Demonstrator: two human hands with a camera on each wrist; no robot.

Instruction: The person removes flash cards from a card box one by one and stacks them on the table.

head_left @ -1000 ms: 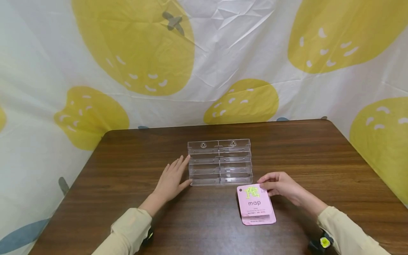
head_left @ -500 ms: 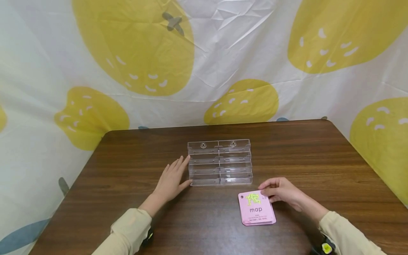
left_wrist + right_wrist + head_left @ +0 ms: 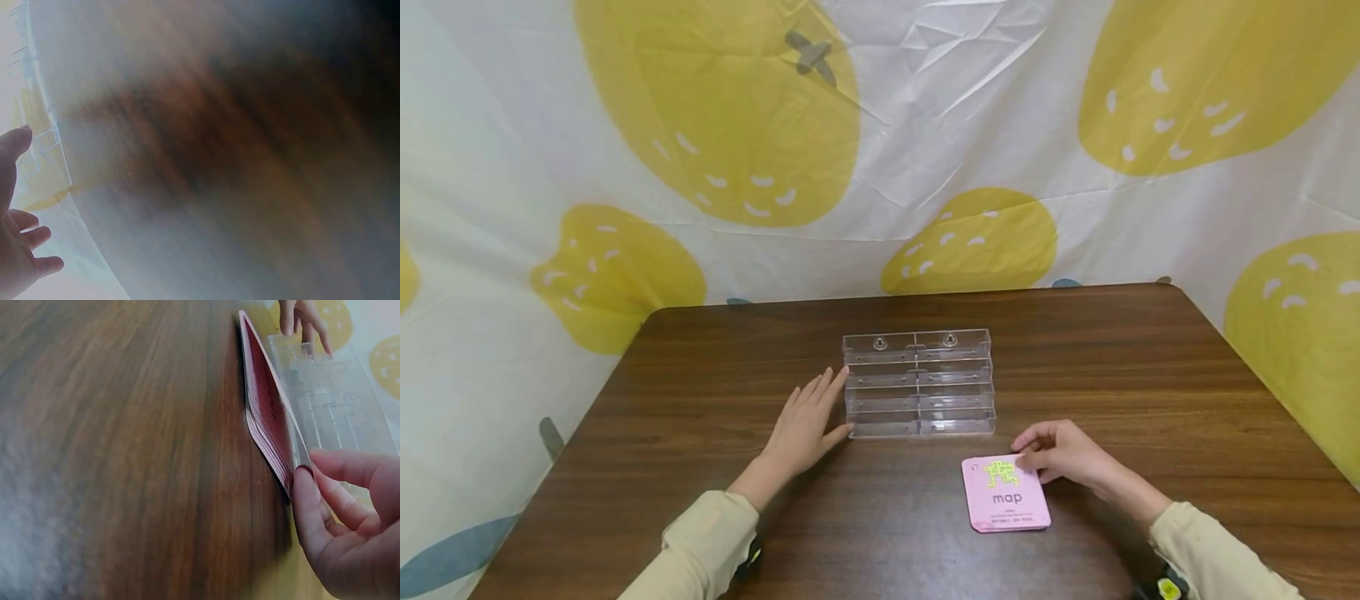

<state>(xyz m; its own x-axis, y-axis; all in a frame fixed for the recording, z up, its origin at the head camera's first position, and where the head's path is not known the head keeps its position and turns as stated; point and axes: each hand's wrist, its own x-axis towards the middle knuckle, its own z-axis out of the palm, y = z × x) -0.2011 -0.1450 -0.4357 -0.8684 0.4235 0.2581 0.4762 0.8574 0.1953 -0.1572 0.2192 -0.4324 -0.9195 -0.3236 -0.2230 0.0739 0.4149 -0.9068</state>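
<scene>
A stack of pink cards lies on the table; the top one reads "map" under a yellow-green drawing. My right hand pinches this top card by its upper right corner. In the right wrist view the card is raised at that edge, apart from the cards beneath. A clear plastic rack with two columns of stepped pockets stands behind the stack. My left hand rests by the rack's left side with fingers spread, thumb and fingertips at its edge. The left wrist view shows that hand only partly.
The dark wood-grain table has rounded far corners. A white cloth with yellow fruit shapes hangs behind it and along the sides. The rack's front edge is close to the upper left of the cards.
The right hand has moved slightly down and toward me, and the top card's raised top edge has come down over the stack. The left hand and the rack look unmoved.
</scene>
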